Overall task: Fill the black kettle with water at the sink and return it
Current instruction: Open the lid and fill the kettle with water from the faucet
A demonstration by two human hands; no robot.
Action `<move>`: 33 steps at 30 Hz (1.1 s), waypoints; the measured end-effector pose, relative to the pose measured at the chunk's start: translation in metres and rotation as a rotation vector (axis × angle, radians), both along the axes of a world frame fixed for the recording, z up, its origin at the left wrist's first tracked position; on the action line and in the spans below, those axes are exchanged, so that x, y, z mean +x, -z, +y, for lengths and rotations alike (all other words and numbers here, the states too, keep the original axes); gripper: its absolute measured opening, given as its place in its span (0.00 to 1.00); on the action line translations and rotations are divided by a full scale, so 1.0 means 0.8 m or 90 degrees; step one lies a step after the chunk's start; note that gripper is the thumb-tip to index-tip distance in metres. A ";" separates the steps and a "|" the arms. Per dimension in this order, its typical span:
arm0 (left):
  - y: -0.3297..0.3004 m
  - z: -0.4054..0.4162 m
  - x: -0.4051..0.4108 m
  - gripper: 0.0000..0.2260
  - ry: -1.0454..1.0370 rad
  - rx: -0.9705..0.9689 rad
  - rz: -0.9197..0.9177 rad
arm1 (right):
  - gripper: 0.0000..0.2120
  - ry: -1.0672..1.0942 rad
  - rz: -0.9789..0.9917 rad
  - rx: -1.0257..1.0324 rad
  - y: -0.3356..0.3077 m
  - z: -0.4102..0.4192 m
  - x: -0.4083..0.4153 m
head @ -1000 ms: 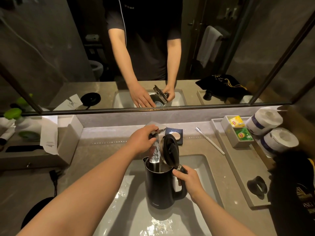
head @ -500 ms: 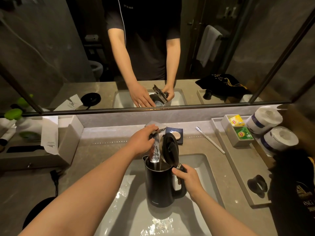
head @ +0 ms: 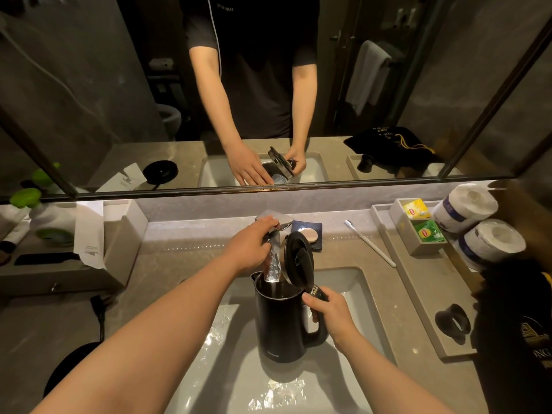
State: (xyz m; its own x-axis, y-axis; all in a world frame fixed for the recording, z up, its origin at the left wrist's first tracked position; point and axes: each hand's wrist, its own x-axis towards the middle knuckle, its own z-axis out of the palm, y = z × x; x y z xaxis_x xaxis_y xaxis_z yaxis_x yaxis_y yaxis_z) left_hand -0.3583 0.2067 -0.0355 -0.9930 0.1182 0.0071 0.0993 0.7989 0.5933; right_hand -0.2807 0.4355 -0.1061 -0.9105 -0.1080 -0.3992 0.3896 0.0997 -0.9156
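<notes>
The black kettle is held upright over the white sink basin, its round lid flipped up. My right hand grips the kettle's handle. A flat chrome tap juts out over the kettle, and a broad stream of water runs from it into the open top. My left hand rests on the tap, fingers curled around its underside lever. Water glints at the basin bottom.
The kettle's round black base with its cord lies on the counter at front left. A tissue box stands left, a soap dish and toothbrush behind the sink. A tray with tea bags and toilet rolls sits right.
Almost nothing moved; both hands keep their hold and water keeps running into the kettle.
</notes>
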 end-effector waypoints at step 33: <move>-0.008 0.001 0.006 0.25 -0.006 0.002 -0.006 | 0.08 0.003 -0.013 0.010 0.012 -0.002 0.002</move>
State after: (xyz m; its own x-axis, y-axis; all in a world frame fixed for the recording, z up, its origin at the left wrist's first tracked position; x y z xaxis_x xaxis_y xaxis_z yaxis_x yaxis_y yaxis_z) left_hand -0.3535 0.2077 -0.0292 -0.9941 0.1085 -0.0018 0.0860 0.7981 0.5963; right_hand -0.2792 0.4335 -0.1160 -0.9029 -0.0973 -0.4186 0.4081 0.1115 -0.9061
